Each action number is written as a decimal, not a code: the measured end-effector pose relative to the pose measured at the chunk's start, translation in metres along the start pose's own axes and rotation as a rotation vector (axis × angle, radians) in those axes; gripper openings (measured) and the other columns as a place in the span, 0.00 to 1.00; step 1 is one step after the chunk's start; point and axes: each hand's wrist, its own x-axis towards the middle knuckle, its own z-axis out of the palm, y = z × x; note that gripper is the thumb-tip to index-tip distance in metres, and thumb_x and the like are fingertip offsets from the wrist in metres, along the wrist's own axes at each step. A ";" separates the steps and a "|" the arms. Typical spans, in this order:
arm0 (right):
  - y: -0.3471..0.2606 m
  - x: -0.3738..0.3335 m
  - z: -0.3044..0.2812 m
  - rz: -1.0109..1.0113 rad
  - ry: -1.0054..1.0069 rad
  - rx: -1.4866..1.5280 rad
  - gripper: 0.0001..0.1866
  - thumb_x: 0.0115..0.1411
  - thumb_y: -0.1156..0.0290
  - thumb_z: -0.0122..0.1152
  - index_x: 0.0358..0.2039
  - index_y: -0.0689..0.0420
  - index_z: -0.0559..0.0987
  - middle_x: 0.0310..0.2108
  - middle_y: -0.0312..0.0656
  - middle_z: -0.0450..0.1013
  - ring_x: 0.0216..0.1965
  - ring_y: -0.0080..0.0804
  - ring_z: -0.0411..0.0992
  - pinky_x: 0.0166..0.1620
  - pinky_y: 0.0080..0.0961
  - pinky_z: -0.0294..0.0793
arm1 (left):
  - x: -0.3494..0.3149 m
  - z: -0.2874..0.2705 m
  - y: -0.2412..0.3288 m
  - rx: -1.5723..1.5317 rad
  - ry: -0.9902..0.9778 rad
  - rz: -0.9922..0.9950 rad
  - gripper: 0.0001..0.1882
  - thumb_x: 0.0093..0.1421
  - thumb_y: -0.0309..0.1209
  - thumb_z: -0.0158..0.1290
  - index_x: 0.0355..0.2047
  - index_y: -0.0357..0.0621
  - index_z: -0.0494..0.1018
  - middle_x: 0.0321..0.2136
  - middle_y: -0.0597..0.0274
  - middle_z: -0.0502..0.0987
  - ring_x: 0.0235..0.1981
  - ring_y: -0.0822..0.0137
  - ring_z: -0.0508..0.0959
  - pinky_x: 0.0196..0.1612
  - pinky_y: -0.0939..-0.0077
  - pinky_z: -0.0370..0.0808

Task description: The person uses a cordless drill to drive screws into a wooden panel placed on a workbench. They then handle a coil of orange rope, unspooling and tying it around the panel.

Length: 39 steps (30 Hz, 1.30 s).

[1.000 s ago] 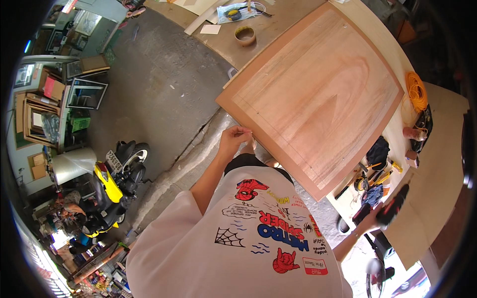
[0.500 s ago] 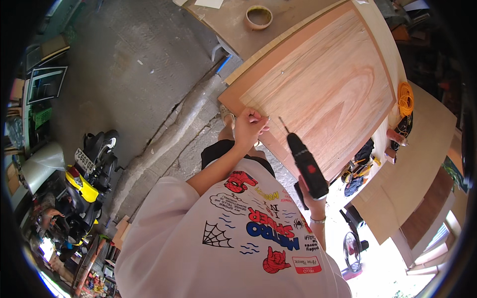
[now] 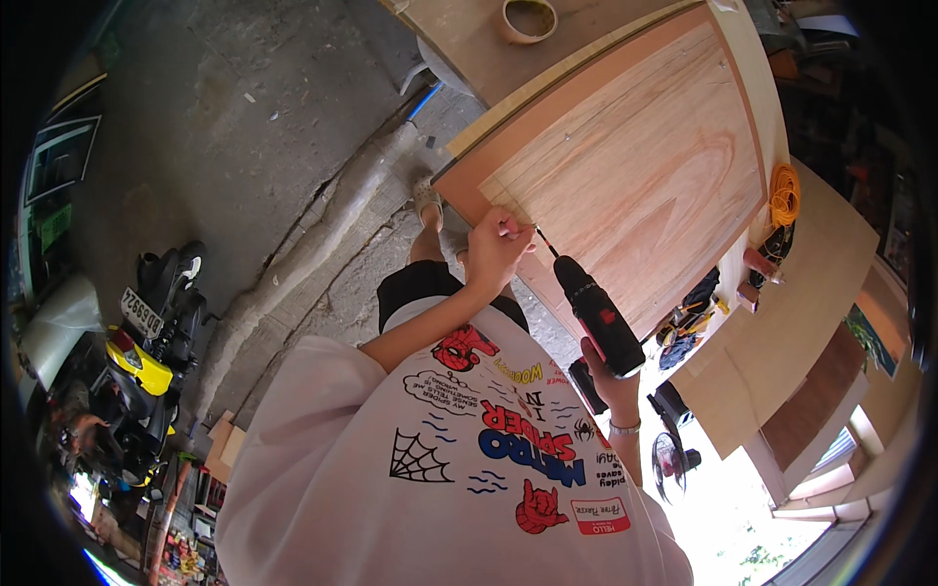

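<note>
My right hand (image 3: 613, 385) grips a black cordless drill (image 3: 598, 311) by its handle, and the long thin bit points away from me over the wood. My left hand (image 3: 500, 246) is closed in a pinch at the panel's near-left corner area; what its fingertips hold is too small to make out. The bit's tip is right beside those fingertips. Beneath both lies a wooden panel (image 3: 645, 156) with pale grained plywood in the middle and a reddish-brown border. Faint lines are marked on the plywood near my left fingers.
A roll of tape (image 3: 529, 21) lies on the brown worktable (image 3: 459, 39) beyond the panel. Coiled orange cord (image 3: 785, 195) and several tools are at the right, beside a large sheet of board (image 3: 782, 342). A yellow-and-black motorcycle (image 3: 147, 361) stands at the left. A fan (image 3: 670, 464) is at the lower right.
The drill has moved forward and left, bringing its bit tip to my left fingertips. My left hand stays pinched in nearly the same place. The whole view has shifted slightly.
</note>
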 end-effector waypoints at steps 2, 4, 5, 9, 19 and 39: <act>-0.015 0.003 -0.004 -0.008 -0.012 -0.033 0.18 0.54 0.73 0.71 0.45 0.62 0.81 0.31 0.47 0.82 0.30 0.35 0.82 0.33 0.29 0.76 | 0.000 0.001 0.000 0.037 0.007 0.029 0.16 0.58 0.21 0.63 0.28 0.42 0.63 0.29 0.52 0.80 0.29 0.68 0.84 0.28 0.77 0.82; -0.062 0.015 -0.017 -0.168 0.004 -0.071 0.20 0.52 0.73 0.71 0.47 0.60 0.80 0.32 0.49 0.81 0.32 0.38 0.82 0.34 0.31 0.77 | -0.003 0.003 0.010 0.137 0.008 0.039 0.16 0.58 0.20 0.62 0.27 0.41 0.62 0.29 0.51 0.80 0.29 0.69 0.83 0.31 0.75 0.84; -0.071 0.019 -0.021 -0.119 -0.061 -0.100 0.23 0.51 0.74 0.69 0.50 0.58 0.80 0.32 0.52 0.80 0.32 0.46 0.82 0.35 0.32 0.77 | -0.002 0.003 0.008 0.147 0.020 0.052 0.16 0.58 0.20 0.62 0.27 0.40 0.62 0.28 0.52 0.80 0.29 0.69 0.83 0.30 0.75 0.84; -0.071 0.025 -0.027 -0.094 -0.105 -0.140 0.23 0.49 0.74 0.73 0.47 0.60 0.79 0.28 0.47 0.80 0.26 0.35 0.78 0.34 0.28 0.75 | -0.002 0.006 0.014 0.274 0.056 0.081 0.16 0.57 0.21 0.63 0.25 0.39 0.63 0.24 0.55 0.79 0.26 0.69 0.84 0.27 0.77 0.81; -0.127 0.069 -0.061 -0.203 -0.206 -0.460 0.21 0.50 0.68 0.72 0.45 0.56 0.80 0.28 0.51 0.79 0.33 0.53 0.79 0.38 0.40 0.77 | 0.003 0.004 0.018 0.437 0.092 0.083 0.14 0.54 0.25 0.65 0.24 0.37 0.68 0.21 0.54 0.80 0.23 0.67 0.84 0.25 0.77 0.78; -0.158 0.087 -0.055 -0.248 -0.322 -0.667 0.15 0.50 0.66 0.70 0.36 0.56 0.78 0.24 0.53 0.78 0.31 0.56 0.78 0.35 0.46 0.76 | 0.128 0.077 0.089 1.624 -1.413 0.398 0.18 0.36 0.14 0.59 0.29 0.42 0.73 0.25 0.53 0.77 0.29 0.52 0.79 0.27 0.55 0.70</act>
